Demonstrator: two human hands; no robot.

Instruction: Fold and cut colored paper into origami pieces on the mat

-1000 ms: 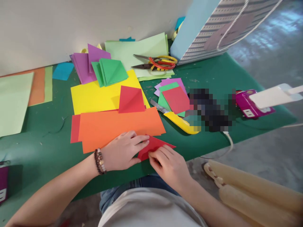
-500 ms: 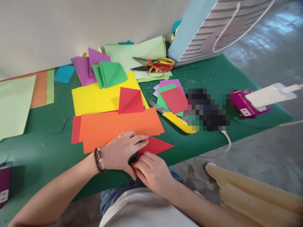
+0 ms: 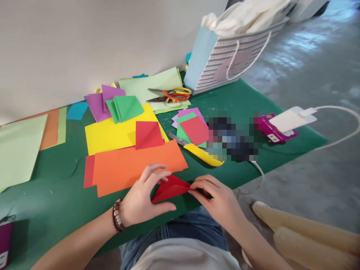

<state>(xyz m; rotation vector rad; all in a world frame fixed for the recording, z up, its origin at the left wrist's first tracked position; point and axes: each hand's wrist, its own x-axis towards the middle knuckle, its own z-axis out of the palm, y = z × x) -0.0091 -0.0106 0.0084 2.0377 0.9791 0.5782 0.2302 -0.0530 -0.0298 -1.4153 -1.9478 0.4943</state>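
**Along the edge of a dark green mat (image 3: 239, 97), a folded red paper triangle (image 3: 170, 188) pinched from both sides**

The left hand (image 3: 142, 197) and right hand (image 3: 218, 198) are close together, each clamping one end of the triangle, apparently to keep its fold pressed closed.

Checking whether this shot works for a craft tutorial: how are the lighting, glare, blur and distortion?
In the head view, light on the green cutting mat looks soft and even; pale glare streaks the concrete floor at upper right; a pixelated patch hides the area beside the yellow-handled utility knife; wide-angle distortion slants the mat's edges; the left hand, right hand and folded red paper show little motion blur.
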